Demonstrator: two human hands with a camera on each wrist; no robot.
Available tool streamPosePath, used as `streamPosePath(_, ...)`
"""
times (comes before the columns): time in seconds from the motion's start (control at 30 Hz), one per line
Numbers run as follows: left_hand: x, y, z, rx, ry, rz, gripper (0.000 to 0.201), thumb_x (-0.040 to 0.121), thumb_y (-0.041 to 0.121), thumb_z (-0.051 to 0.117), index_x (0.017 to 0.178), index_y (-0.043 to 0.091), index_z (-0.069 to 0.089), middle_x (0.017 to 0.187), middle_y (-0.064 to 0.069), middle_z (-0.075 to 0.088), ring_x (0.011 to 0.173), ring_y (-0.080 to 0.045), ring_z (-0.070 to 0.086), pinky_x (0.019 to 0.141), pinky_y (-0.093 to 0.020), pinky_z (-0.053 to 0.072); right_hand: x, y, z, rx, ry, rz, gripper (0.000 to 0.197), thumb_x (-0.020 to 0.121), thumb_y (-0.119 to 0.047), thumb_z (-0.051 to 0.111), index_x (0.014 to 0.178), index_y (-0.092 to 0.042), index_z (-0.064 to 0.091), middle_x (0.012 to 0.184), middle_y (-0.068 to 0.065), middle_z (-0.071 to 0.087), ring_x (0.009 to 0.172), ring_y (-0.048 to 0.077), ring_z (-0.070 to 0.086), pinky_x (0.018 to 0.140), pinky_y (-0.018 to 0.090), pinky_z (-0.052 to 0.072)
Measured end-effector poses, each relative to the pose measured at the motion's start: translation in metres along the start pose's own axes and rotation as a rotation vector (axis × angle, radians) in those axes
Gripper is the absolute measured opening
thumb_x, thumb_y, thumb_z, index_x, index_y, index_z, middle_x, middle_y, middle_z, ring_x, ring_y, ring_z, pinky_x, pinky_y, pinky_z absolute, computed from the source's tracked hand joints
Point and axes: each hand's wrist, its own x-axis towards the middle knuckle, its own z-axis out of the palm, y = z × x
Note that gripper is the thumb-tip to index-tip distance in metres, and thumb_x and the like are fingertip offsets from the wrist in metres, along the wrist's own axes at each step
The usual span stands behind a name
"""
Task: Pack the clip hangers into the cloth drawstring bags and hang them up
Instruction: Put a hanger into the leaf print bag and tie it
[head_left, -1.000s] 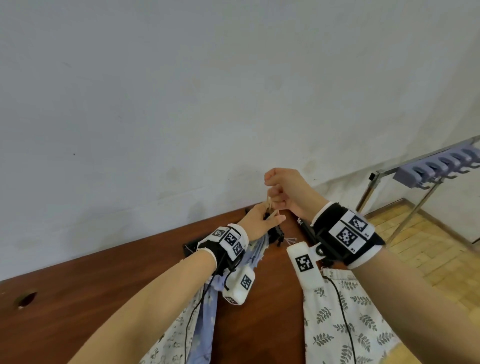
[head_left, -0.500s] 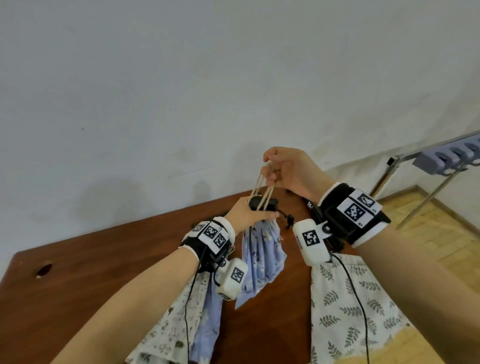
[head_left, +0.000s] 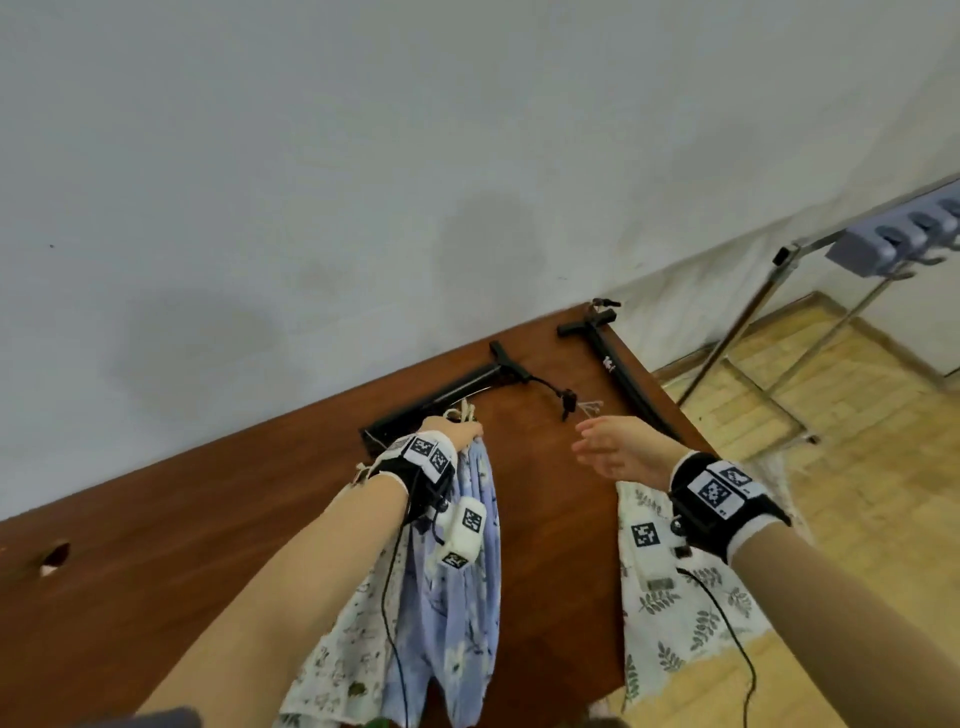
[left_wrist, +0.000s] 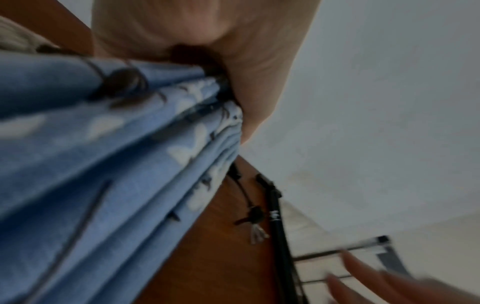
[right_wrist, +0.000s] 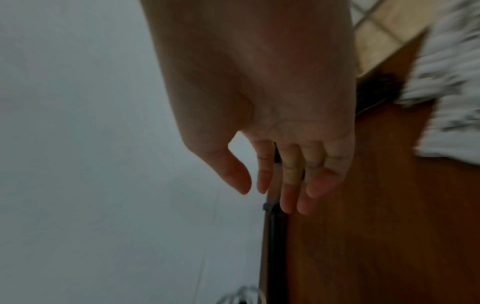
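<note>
The left hand (head_left: 457, 434) pinches the soft, light blue bag (head_left: 457, 597) at its cinched neck, the best hold; the right hand (head_left: 618, 452) hovers wide, empty.

My forearms are bare, and each wrist wears a black strap (head_left: 723, 519) edged in white, topped with white tags printed with black square codes (head_left: 712, 492), with a small white coded box (head_left: 464, 530) hanging beneath and a thin black cable (head_left: 724, 623) trailing back.
</note>
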Motion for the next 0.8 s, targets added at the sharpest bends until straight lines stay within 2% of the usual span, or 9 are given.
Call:
streamPosePath(0.1, 0.024, -0.010, 0.016, 0.110, -0.091, -0.084, 0.028, 0.087, 0.031, 0.063, 0.076, 0.011, 0.048, 0.078, 0.000, 0.047, 0.068, -0.013, 0.048, 0.081, -0.029, 0.040, 0.001, 0.038, -0.035, 0.099, 0.150, 0.072, 0.028, 0.097, -0.015, 0.054, 0.123, -0.005, 0.056, 0.111, 0.017, 0.067, 0.096, 0.027, 0.064, 0.076, 0.032, 0.048)
streamPosePath(0.17, 0.039, -0.016, 0.028, 0.225, -0.193, -0.111, 0.026, 0.091, 0.035, 0.056, 0.103, 0.012, 0.055, 0.100, -0.003, 0.054, 0.097, -0.022, 0.054, 0.093, -0.030, 0.037, -0.003, 0.062, -0.061, 0.122, 0.260, 0.112, 0.027, 0.095, -0.016, 0.057, 0.120, -0.004, 0.058, 0.101, 0.015, 0.068, 0.088, 0.025, 0.064, 0.072, 0.031, 0.046)
streamPosePath(0.23, 0.054, -0.021, 0.040, 0.285, -0.205, -0.134, 0.045, 0.093, 0.037, 0.054, 0.129, 0.011, 0.049, 0.124, -0.007, 0.054, 0.119, -0.025, 0.049, 0.097, -0.029, 0.037, -0.007, 0.083, -0.086, 0.150, 0.353, 0.143, 0.027, 0.095, -0.016, 0.056, 0.118, -0.002, 0.058, 0.095, 0.014, 0.067, 0.080, 0.023, 0.062, 0.066, 0.029, 0.044)
streamPosePath(0.3, 0.068, -0.024, 0.053, 0.295, -0.151, -0.160, 0.061, 0.087, 0.041, 0.062, 0.134, 0.005, 0.048, 0.132, -0.013, 0.054, 0.120, -0.029, 0.052, 0.095, -0.031, 0.040, -0.011, 0.099, -0.105, 0.182, 0.425, 0.165, 0.025, 0.096, -0.013, 0.055, 0.117, 0.000, 0.058, 0.091, 0.014, 0.065, 0.075, 0.023, 0.060, 0.062, 0.028, 0.042)
streamPosePath(0.37, 0.081, -0.026, 0.067, 0.325, -0.061, -0.148, 0.069, 0.084, 0.047, 0.066, 0.132, -0.001, 0.048, 0.128, -0.016, 0.057, 0.115, -0.031, 0.057, 0.088, -0.032, 0.044, -0.010, 0.109, -0.118, 0.138, 0.485, 0.175, 0.022, 0.096, -0.010, 0.054, 0.115, 0.000, 0.059, 0.090, 0.015, 0.063, 0.075, 0.023, 0.059, 0.062, 0.028, 0.041)
streamPosePath(0.53, 0.085, -0.024, 0.084, 0.457, 0.092, -0.001, 0.084, 0.084, 0.044, 0.068, 0.138, -0.004, 0.024, 0.133, -0.020, 0.049, 0.120, -0.034, 0.053, 0.093, -0.040, 0.047, 0.008, 0.123, -0.135, -0.335, 0.608, 0.116, 0.029, 0.089, -0.004, 0.058, 0.117, -0.008, 0.061, 0.114, 0.013, 0.061, 0.097, 0.026, 0.057, 0.084, 0.035, 0.048)
streamPosePath(0.63, 0.084, -0.030, 0.074, 0.572, 0.210, 0.192, 0.067, 0.090, 0.047, 0.056, 0.133, 0.000, 0.032, 0.132, -0.018, 0.044, 0.119, -0.034, 0.048, 0.092, -0.041, 0.046, 0.019, 0.124, -0.142, -0.572, 0.656, 0.037, 0.046, 0.082, 0.000, 0.063, 0.125, -0.013, 0.057, 0.129, 0.007, 0.052, 0.102, 0.025, 0.055, 0.086, 0.034, 0.044)
streamPosePath(0.73, 0.080, -0.033, 0.048, 0.567, 0.241, 0.328, 0.051, 0.094, 0.035, 0.052, 0.130, 0.002, 0.040, 0.133, -0.017, 0.041, 0.123, -0.034, 0.043, 0.100, -0.042, 0.040, 0.030, 0.123, -0.148, -0.984, 0.510, 0.051, 0.065, 0.081, -0.009, 0.065, 0.141, -0.021, 0.044, 0.152, 0.009, 0.034, 0.134, 0.029, 0.037, 0.110, 0.044, 0.034)
streamPosePath(0.8, 0.074, -0.036, 0.027, 0.579, 0.219, 0.325, 0.046, 0.094, 0.031, 0.053, 0.129, 0.003, 0.043, 0.134, -0.017, 0.040, 0.124, -0.033, 0.040, 0.104, -0.042, 0.037, 0.036, 0.122, -0.149, -1.229, 0.383, 0.126, 0.073, 0.084, -0.020, 0.064, 0.148, -0.029, 0.031, 0.156, 0.005, 0.028, 0.143, 0.029, 0.025, 0.115, 0.047, 0.024)
